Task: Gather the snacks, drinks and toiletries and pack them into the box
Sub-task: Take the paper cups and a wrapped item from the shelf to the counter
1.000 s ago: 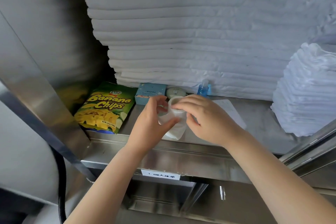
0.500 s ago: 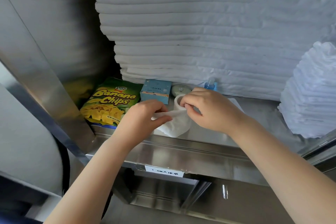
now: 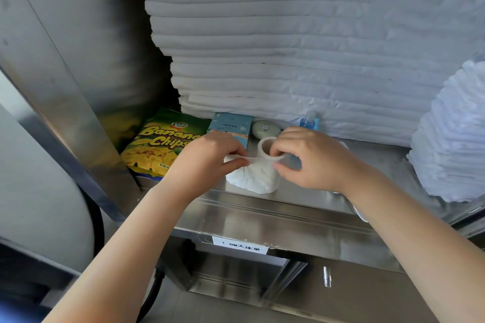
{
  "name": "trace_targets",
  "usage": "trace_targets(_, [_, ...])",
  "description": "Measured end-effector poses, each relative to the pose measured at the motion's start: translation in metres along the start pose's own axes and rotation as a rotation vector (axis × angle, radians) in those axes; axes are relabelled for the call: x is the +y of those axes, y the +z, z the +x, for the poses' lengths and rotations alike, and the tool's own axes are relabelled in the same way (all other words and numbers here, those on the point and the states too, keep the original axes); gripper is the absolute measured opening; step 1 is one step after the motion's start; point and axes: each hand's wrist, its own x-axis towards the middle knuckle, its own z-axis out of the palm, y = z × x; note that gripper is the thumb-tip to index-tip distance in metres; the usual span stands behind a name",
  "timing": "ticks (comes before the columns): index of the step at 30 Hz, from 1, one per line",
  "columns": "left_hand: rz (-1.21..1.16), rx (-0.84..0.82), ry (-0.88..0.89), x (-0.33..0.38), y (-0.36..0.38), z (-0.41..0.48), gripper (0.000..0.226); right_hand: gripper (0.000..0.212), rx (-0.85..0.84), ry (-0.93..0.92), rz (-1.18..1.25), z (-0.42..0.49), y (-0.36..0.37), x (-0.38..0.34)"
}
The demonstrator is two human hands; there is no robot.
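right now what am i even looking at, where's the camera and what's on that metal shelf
No machine here: a person wears one camera on the head, looking down at their bare hands. The left hand and right hand pinch with their fingers the round rim of a soft white pouch lying on a steel shelf. Also there: a green-yellow banana chips bag, a small teal box, a round pale-green disc and a small blue bottle, before stacked white linens.
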Motion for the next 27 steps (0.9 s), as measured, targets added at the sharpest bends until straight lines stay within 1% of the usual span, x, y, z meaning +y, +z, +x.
trace_targets(2, [0.016,0.015,0.016,0.000,0.001,0.002,0.012,0.025,0.013,-0.003,0.007,0.000,0.001,0.001])
trace_targets(3, [0.021,0.024,0.027,0.001,0.002,0.003,0.012,0.025,0.020,-0.004,0.009,0.000,0.001,0.001])
trace_targets(6, [0.061,0.058,0.064,0.002,0.003,0.005,0.013,0.021,0.029,-0.002,0.022,0.000,0.003,0.003])
trace_targets(9, [0.078,0.082,0.092,0.004,0.002,0.006,0.026,0.019,0.019,0.008,0.047,0.000,0.004,0.005])
trace_targets(12, [0.090,0.049,0.135,0.005,0.001,0.008,0.034,0.012,0.010,0.020,0.096,0.000,0.004,0.005])
trace_targets(15, [0.117,0.003,0.170,0.004,0.001,0.010,0.033,0.011,0.006,0.029,0.128,0.001,0.005,0.005])
trace_targets(22, [0.071,0.054,0.159,0.008,0.002,0.011,0.023,0.008,-0.016,0.023,0.096,0.000,0.000,0.005])
trace_targets(27, [0.056,0.082,0.143,0.013,0.005,0.013,0.016,0.019,0.077,0.035,-0.005,0.005,0.007,-0.012])
